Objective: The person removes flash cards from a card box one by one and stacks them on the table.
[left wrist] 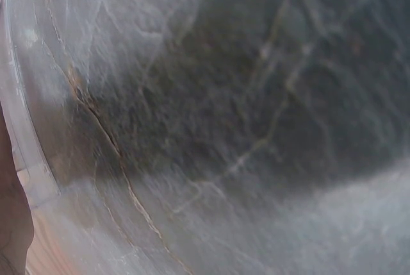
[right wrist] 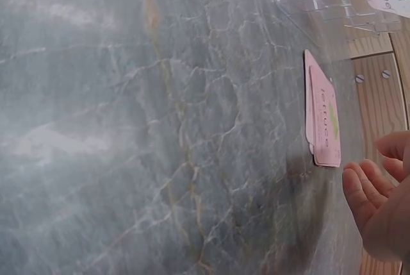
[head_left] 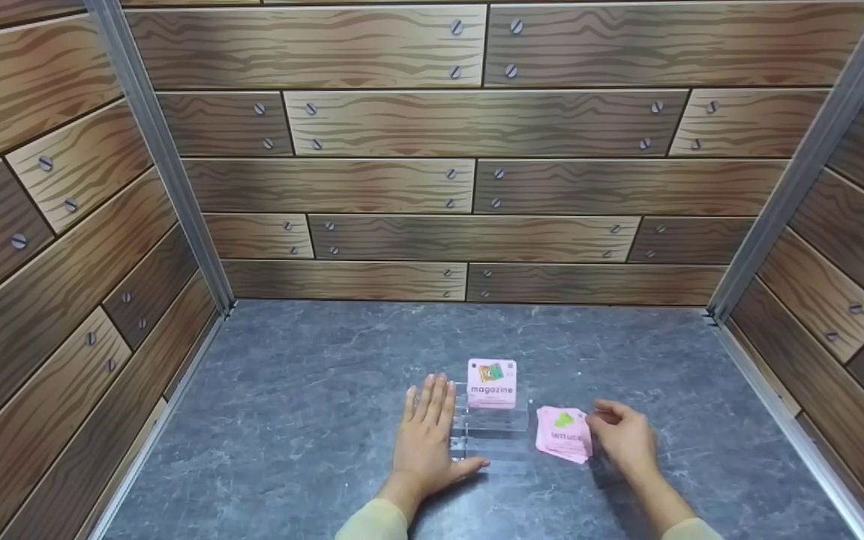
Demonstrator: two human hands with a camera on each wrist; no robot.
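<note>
A clear plastic card holder (head_left: 498, 435) with stepped slots stands on the tabletop. In its back slot a pink card (head_left: 492, 384) printed "magazine" leans upright. My left hand (head_left: 426, 439) lies along the holder's left side, fingers straight and thumb spread across its front. To the holder's right is a small, uneven stack of pink cards (head_left: 564, 435), the top one reading "lettuce" with a green picture. My right hand (head_left: 625, 439) hovers at the stack's right edge, fingers loosely bent. In the right wrist view, nothing shows between its thumb and fingertips (right wrist: 359, 182).
The tabletop (head_left: 312, 375) is dark grey with a marble pattern. Wood-plank-patterned panels (head_left: 387, 180) enclose it at the back and both sides, with metal posts (head_left: 169, 150) at the corners.
</note>
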